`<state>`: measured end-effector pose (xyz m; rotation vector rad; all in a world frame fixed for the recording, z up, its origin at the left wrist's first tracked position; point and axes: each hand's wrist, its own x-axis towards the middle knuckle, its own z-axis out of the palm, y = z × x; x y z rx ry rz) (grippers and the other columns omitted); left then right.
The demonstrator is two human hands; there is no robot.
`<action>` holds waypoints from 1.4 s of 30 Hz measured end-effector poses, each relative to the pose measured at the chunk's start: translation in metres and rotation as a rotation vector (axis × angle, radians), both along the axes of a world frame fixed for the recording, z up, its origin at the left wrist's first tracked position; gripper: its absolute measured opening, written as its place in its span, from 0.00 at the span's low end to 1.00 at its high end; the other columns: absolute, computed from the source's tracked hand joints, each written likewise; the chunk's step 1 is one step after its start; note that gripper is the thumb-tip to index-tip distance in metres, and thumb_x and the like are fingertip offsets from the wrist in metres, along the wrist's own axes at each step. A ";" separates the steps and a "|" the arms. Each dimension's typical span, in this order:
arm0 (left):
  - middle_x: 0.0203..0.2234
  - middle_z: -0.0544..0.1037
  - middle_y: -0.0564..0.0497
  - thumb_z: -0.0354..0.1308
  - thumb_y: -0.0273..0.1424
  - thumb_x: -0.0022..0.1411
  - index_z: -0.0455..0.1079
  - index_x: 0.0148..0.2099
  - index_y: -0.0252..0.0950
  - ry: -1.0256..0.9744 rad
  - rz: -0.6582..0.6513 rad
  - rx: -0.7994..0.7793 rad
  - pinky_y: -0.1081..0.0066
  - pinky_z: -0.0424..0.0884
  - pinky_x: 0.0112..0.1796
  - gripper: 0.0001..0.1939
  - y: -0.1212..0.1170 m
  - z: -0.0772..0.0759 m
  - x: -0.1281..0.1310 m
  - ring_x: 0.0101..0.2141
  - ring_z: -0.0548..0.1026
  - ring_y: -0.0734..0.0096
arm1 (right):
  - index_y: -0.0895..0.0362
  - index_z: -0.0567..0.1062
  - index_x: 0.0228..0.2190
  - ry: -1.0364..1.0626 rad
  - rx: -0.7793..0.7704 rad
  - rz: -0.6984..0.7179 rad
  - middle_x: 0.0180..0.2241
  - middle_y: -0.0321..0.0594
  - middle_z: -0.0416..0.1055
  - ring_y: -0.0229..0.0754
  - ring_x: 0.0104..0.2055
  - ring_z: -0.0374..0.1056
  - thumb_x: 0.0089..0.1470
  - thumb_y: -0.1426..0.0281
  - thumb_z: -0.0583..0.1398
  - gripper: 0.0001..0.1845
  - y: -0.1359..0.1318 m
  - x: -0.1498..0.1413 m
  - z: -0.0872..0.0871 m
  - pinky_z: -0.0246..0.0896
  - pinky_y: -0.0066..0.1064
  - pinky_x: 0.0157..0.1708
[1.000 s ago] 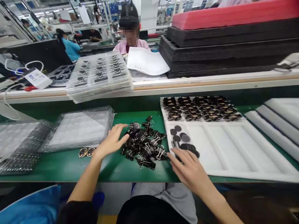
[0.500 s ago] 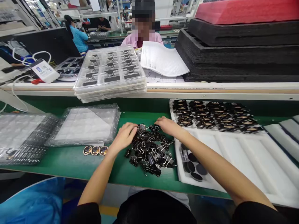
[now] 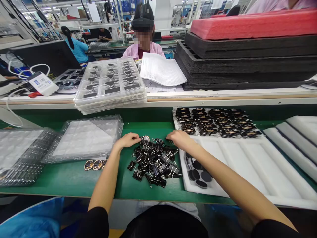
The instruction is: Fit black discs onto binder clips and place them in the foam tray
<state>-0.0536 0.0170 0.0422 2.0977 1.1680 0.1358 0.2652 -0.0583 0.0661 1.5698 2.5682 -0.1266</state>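
Note:
My left hand (image 3: 128,140) is closed in a pinch at the far left edge of a heap of black binder clips (image 3: 155,162). Its fingertips meet the edge of a small round part with a pale face and gold rim (image 3: 146,138). On the heap's far right side, my right hand (image 3: 180,138) has its fingers curled together. A dark bit with wire, seemingly a binder clip (image 3: 170,142), shows under those fingertips, mostly hidden. Gold-rimmed round pieces (image 3: 97,164) lie in a row left of my left forearm, which partly covers one.
Clear plastic trays (image 3: 84,138) lie left. A white foam tray (image 3: 235,158) with black discs (image 3: 201,183) is at right, below rows of clipped parts (image 3: 215,120). The shelf (image 3: 163,99) carries stacked trays (image 3: 111,82), papers (image 3: 162,67) and black foam (image 3: 242,62). A person (image 3: 143,49) sits opposite.
My left hand has drawn its fingers into a tighter pinch beside the round part. My right hand has shifted slightly away from the heap, fingers more curled. The camera view has shifted.

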 end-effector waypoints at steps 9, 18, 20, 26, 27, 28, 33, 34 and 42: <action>0.29 0.77 0.52 0.53 0.43 0.68 0.70 0.35 0.40 -0.002 0.242 0.125 0.70 0.64 0.33 0.15 0.020 -0.011 0.014 0.32 0.73 0.65 | 0.56 0.84 0.45 0.009 -0.032 0.009 0.45 0.50 0.81 0.50 0.50 0.76 0.55 0.85 0.57 0.23 0.036 -0.012 -0.006 0.66 0.36 0.51; 0.39 0.83 0.48 0.56 0.45 0.69 0.72 0.41 0.40 -0.067 0.376 0.139 0.69 0.70 0.42 0.14 0.022 -0.019 0.030 0.42 0.80 0.61 | 0.57 0.82 0.49 0.394 -0.066 0.217 0.54 0.42 0.79 0.45 0.61 0.71 0.51 0.85 0.53 0.30 0.063 -0.018 -0.022 0.63 0.38 0.63; 0.39 0.82 0.45 0.49 0.48 0.72 0.71 0.41 0.40 -0.053 0.453 0.151 0.66 0.70 0.42 0.19 0.022 -0.017 0.033 0.43 0.80 0.57 | 0.56 0.80 0.50 0.547 -0.032 0.116 0.56 0.42 0.77 0.46 0.61 0.70 0.52 0.82 0.53 0.28 0.068 -0.025 -0.022 0.62 0.41 0.64; 0.42 0.81 0.33 0.31 0.55 0.74 0.73 0.44 0.38 0.099 0.675 0.159 0.54 0.71 0.43 0.34 0.023 -0.005 0.048 0.47 0.79 0.39 | 0.61 0.69 0.59 0.695 0.068 -0.611 0.54 0.52 0.75 0.49 0.56 0.72 0.68 0.73 0.42 0.25 0.105 -0.055 -0.025 0.65 0.38 0.55; 0.42 0.81 0.33 0.31 0.55 0.74 0.74 0.44 0.38 0.133 0.674 0.158 0.53 0.71 0.43 0.36 0.022 -0.004 0.050 0.47 0.79 0.39 | 0.62 0.67 0.60 0.673 0.051 -0.621 0.54 0.54 0.75 0.51 0.56 0.72 0.68 0.71 0.43 0.25 0.111 -0.060 -0.028 0.65 0.39 0.54; 0.43 0.81 0.33 0.31 0.55 0.74 0.74 0.43 0.38 0.168 0.657 0.160 0.52 0.71 0.43 0.36 0.022 -0.003 0.053 0.47 0.79 0.38 | 0.62 0.67 0.60 0.651 0.035 -0.623 0.53 0.55 0.75 0.53 0.56 0.71 0.69 0.70 0.44 0.25 0.115 -0.064 -0.031 0.65 0.42 0.55; 0.40 0.83 0.37 0.38 0.49 0.76 0.76 0.43 0.37 0.284 0.578 0.194 0.56 0.73 0.44 0.30 0.019 -0.009 0.060 0.45 0.81 0.45 | 0.60 0.65 0.63 0.538 0.020 -0.697 0.61 0.59 0.66 0.60 0.67 0.58 0.70 0.68 0.45 0.25 0.116 -0.075 -0.052 0.51 0.54 0.64; 0.41 0.83 0.37 0.39 0.47 0.76 0.77 0.44 0.37 0.292 0.573 0.202 0.57 0.73 0.44 0.28 0.018 -0.010 0.061 0.46 0.81 0.46 | 0.60 0.63 0.65 0.518 0.036 -0.722 0.63 0.58 0.64 0.59 0.69 0.54 0.70 0.68 0.45 0.26 0.114 -0.075 -0.056 0.49 0.54 0.66; 0.39 0.83 0.37 0.38 0.43 0.77 0.80 0.42 0.35 0.363 0.456 0.274 0.58 0.74 0.44 0.30 0.022 -0.017 0.069 0.44 0.81 0.47 | 0.56 0.61 0.67 0.429 0.146 -0.815 0.66 0.54 0.58 0.58 0.70 0.46 0.70 0.67 0.45 0.27 0.114 -0.064 -0.083 0.43 0.55 0.65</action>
